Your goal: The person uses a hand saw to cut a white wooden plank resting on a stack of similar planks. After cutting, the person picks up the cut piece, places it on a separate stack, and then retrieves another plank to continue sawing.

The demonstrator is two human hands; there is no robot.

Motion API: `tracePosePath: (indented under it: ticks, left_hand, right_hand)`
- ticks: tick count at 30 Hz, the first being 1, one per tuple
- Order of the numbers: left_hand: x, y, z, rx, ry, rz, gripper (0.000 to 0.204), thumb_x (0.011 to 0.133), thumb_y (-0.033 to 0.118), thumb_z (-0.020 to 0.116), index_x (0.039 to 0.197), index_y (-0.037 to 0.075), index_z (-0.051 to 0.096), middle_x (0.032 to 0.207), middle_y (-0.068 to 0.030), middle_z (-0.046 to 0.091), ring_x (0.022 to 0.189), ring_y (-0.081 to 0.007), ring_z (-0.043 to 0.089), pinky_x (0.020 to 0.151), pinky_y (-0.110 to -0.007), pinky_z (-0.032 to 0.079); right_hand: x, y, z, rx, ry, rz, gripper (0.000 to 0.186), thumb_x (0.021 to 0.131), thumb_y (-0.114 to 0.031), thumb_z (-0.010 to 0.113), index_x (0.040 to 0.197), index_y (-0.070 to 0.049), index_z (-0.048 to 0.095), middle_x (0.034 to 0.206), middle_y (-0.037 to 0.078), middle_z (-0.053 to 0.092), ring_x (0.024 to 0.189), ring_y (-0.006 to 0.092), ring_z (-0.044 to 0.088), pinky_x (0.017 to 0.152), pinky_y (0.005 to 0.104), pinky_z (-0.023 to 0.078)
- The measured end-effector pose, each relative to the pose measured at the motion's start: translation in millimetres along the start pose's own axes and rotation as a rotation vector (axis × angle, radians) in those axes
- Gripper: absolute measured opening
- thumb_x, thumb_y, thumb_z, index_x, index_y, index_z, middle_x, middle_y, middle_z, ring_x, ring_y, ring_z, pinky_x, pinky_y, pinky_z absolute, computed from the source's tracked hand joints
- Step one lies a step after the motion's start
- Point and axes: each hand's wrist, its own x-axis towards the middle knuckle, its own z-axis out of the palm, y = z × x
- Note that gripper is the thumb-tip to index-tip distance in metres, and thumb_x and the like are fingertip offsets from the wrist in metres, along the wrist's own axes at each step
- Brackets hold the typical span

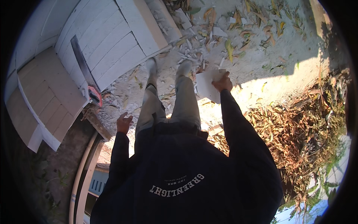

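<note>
Lettering (176,192) marks dark top (179,158); right hand (223,83) grips panel (205,86).

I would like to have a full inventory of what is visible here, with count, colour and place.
White slab: one, white, in the right hand
Handsaw: one, grey blade, red handle, left
White blocks: several, white, upper left
Grey-tan blocks: several, left
Broken pieces: many, white, on the ground
Ground: one area, pale grey, upper right
Dry leaves: uncountable, brown, mostly right
Pole: one, tan, lower left
Legs: two, pale trousers, centre
Top: one, dark, lower centre
Left hand: one, empty, left of the legs
Right hand: one, gripping the slab's right edge
</note>
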Motion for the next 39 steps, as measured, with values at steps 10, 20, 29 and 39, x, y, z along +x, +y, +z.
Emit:
tracePosePath:
  ticks: [10, 20, 29, 39]
  left_hand:
    - [21.2, -2.1, 2.4, 0.093, -0.058, 0.026, 0.057, 0.091, 0.02, 0.079, 0.137, -0.007, 0.057, 0.089, -0.0165, 0.075, 0.07, -0.0191, 0.074, 0.058, -0.03, 0.057]
    - [37.2, 27.5, -17.8, 0.082, -0.092, 0.071, 0.056, 0.092, 0.02, 0.076, 0.138, -0.005, 0.057, 0.09, -0.0175, 0.075, 0.073, -0.0211, 0.075, 0.06, -0.031, 0.058]
    - [19.7, 27.7, -33.3, 0.078, -0.006, 0.077, 0.056, 0.092, 0.021, 0.076, 0.138, -0.005, 0.057, 0.092, -0.0174, 0.076, 0.075, -0.0219, 0.076, 0.061, -0.031, 0.058]
    - [12.3, -20.2, -13.2, 0.069, -0.05, -0.019, 0.052, 0.093, 0.019, 0.076, 0.134, -0.007, 0.059, 0.086, -0.0171, 0.075, 0.069, -0.0203, 0.074, 0.058, -0.031, 0.057]
  right_hand:
    - [-114.1, 74.7, 43.6, 0.069, -0.05, 0.049, 0.089, 0.071, -0.033, 0.088, 0.133, 0.001, 0.033, 0.119, 0.028, 0.065, 0.108, 0.0431, 0.068, 0.095, 0.0489, 0.055]
    - [-151.1, 101.7, 13.4, 0.037, 0.008, 0.049, 0.085, 0.069, -0.037, 0.092, 0.121, -0.001, 0.035, 0.093, 0.022, 0.072, 0.089, 0.041, 0.073, 0.08, 0.0493, 0.058]
    - [-30.9, 40.4, 33.8, -0.033, -0.157, 0.099, 0.105, 0.067, -0.035, 0.091, 0.142, 0.005, 0.03, 0.117, 0.027, 0.07, 0.111, 0.0397, 0.07, 0.098, 0.0452, 0.056]
    - [-69.0, 76.6, 81.5, 0.002, -0.158, 0.102, 0.103, 0.071, -0.037, 0.088, 0.145, 0.003, 0.028, 0.126, 0.026, 0.064, 0.113, 0.0406, 0.068, 0.097, 0.0462, 0.056]
